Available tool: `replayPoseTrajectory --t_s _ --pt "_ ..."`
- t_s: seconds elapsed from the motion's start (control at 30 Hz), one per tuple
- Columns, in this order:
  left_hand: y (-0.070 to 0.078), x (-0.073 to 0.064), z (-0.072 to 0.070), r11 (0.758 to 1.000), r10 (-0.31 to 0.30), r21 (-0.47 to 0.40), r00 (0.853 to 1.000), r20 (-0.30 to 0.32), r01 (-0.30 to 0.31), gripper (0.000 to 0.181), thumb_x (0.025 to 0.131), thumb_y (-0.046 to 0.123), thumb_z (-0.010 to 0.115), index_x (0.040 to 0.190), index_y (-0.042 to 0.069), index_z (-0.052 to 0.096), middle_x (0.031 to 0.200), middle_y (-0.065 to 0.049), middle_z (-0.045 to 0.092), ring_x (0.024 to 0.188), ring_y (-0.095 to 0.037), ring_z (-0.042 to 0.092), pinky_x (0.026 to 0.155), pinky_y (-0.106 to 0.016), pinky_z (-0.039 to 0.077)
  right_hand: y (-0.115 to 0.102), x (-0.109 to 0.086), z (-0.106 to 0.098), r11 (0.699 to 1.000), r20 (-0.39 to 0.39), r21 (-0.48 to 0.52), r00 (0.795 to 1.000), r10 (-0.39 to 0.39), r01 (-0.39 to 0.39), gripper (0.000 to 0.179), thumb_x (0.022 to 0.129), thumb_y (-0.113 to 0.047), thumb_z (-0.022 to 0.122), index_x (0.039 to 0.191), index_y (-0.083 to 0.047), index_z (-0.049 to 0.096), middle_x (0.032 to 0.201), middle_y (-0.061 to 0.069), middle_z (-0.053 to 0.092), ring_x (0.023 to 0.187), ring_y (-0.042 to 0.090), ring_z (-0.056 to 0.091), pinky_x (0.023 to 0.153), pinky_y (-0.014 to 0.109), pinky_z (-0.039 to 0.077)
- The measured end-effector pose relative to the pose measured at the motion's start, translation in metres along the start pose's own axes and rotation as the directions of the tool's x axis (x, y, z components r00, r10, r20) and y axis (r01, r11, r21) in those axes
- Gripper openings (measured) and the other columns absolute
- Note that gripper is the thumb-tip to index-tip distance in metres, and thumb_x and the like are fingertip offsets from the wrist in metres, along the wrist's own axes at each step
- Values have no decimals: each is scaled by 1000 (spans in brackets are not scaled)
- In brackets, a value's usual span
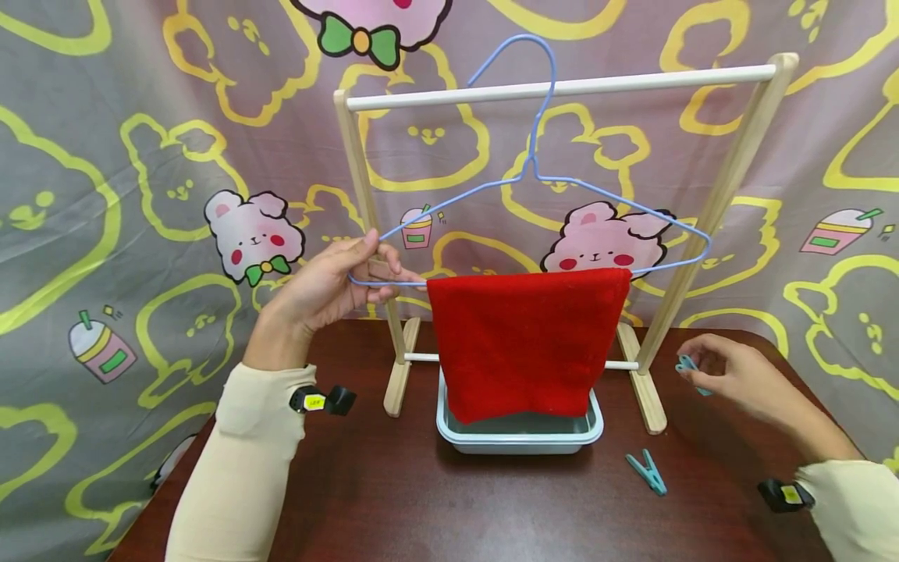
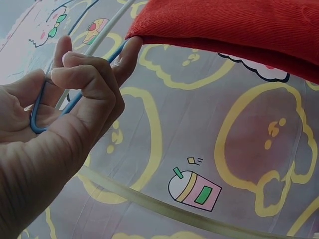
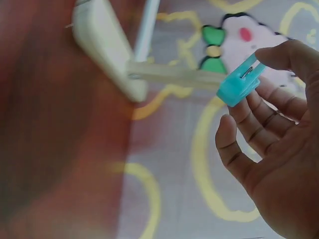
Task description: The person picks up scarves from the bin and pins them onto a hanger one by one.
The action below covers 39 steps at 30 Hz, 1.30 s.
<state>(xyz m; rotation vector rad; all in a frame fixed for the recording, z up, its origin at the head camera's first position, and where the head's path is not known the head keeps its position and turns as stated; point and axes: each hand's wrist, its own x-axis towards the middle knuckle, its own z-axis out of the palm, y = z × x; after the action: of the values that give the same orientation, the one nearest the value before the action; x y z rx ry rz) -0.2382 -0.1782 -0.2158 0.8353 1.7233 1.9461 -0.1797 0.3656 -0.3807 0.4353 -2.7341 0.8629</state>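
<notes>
My left hand (image 1: 351,277) grips the left corner of a blue clothes hanger (image 1: 618,204), its thumb and fingers around the wire. Over the hanger's bottom bar hangs a folded red cloth (image 1: 527,343), also seen at the top of the left wrist view. On the right, my right hand (image 1: 744,375) pinches a teal clothespin (image 3: 239,84) between thumb and fingers, above the table. A second teal clothespin (image 1: 648,473) lies on the table. The hanger's hook stands up in front of the rack's top bar; whether it touches the bar I cannot tell.
A wooden drying rack (image 1: 733,172) with white rods stands behind the cloth. Beneath the cloth sits a pale blue basin (image 1: 520,441) on the dark brown table (image 1: 393,499). A patterned curtain (image 1: 175,257) covers the back and sides.
</notes>
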Motion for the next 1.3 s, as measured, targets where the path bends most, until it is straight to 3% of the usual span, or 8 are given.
replayPoseTrajectory --t_s 0.13,0.33,0.8,1.1,1.3 --pt "0 0 0 1000 16 -4 1000 20 -16 49 114 33 38 91 8 73 106 -10 81 83 -17 71 69 -20 56 -17 3 -9 994 -69 58 993 -91 96 27 84 9 77 105 -6 68 77 -11 61 64 2 54 57 18 42" --pt "1 1 0 1000 17 4 1000 13 -17 49 114 34 38 91 8 73 106 -11 81 81 -17 69 69 -20 56 -43 11 -17 964 -145 55 958 -249 259 41 74 17 78 104 -9 69 78 -13 61 69 -1 57 62 12 45" --pt "-4 4 -1 998 48 -48 997 57 -45 50 112 40 42 91 7 72 106 -16 80 75 -15 66 65 -18 52 -95 18 -35 942 -196 27 926 -322 334 48 72 18 80 109 -11 70 91 -15 65 78 -4 61 75 5 48" --pt "-2 4 2 1000 21 -7 999 27 -21 47 111 41 45 89 9 72 104 -11 81 74 -14 65 66 -18 53 -141 29 -44 901 -217 -7 879 -424 433 56 67 18 84 114 -10 71 99 -13 64 83 -4 59 62 9 51" --pt "-2 4 2 1000 10 8 1000 12 -10 47 112 39 43 89 9 72 104 -9 81 75 -14 65 67 -19 53 -165 43 -43 828 -232 44 812 -536 559 58 62 21 83 114 -4 72 98 -5 67 86 1 58 76 9 47"
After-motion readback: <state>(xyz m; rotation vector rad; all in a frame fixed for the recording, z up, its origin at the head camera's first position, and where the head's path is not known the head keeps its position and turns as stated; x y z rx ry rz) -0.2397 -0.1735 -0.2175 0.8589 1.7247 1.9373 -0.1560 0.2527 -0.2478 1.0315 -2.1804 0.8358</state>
